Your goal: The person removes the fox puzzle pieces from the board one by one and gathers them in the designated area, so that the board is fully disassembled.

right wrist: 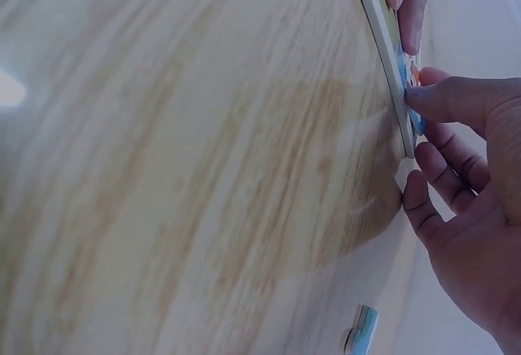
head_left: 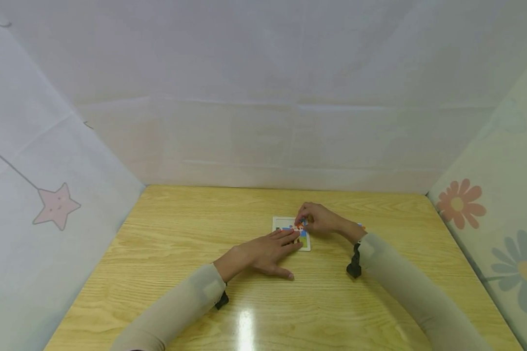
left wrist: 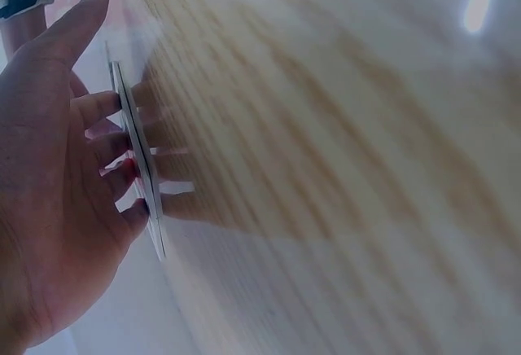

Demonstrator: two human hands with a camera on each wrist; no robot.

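A small white-rimmed puzzle board with a coloured picture lies on the wooden table. My left hand rests on its lower left part, fingers spread and nearly straight, thumb out on the table side. In the left wrist view, those fingertips touch the board's edge and face. At the board's right side, my right hand pinches a blue and orange puzzle piece between thumb and index finger, close against the board. The other right fingers curl loosely beyond the board's edge. My hands cover much of the picture.
Another small blue-edged puzzle piece lies on the table by my right wrist, mostly hidden by it in the head view. White cloth walls with printed stars and flowers enclose the table's back and sides.
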